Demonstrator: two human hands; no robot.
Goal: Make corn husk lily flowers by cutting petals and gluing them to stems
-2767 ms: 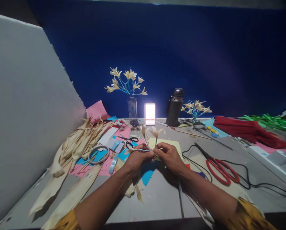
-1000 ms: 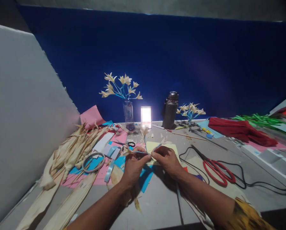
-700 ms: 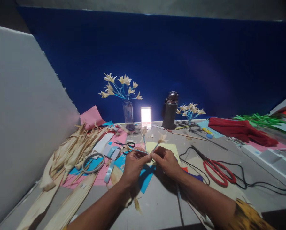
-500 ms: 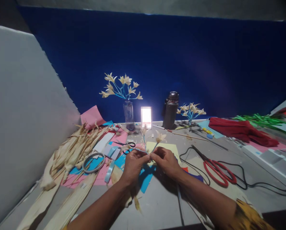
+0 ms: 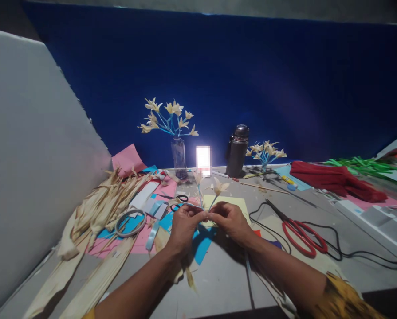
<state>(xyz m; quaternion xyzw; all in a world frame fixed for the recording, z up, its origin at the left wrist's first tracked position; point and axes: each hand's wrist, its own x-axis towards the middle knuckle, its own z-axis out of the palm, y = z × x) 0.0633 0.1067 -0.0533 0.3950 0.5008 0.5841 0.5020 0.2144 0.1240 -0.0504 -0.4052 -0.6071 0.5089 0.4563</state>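
Where the fingertips of the left hand (image 5: pixel 184 223) and the right hand (image 5: pixel 230 219) meet, just over the near left corner of the yellow sheet (image 5: pixel 234 202), both pinch closed on the base of the flower sprig (image 5: pixel 218 187); its blue stems fork up and away from them, neither hand nearer

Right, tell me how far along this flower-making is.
Done: one full spray of cream flowers stands in the glass bottle, a smaller bunch beside the flask. In hand: left hand and right hand pinch a two-flower sprig by its blue stems. Left, probably: the sprig is far sparser than those, and a pile of dried husks lies unused.
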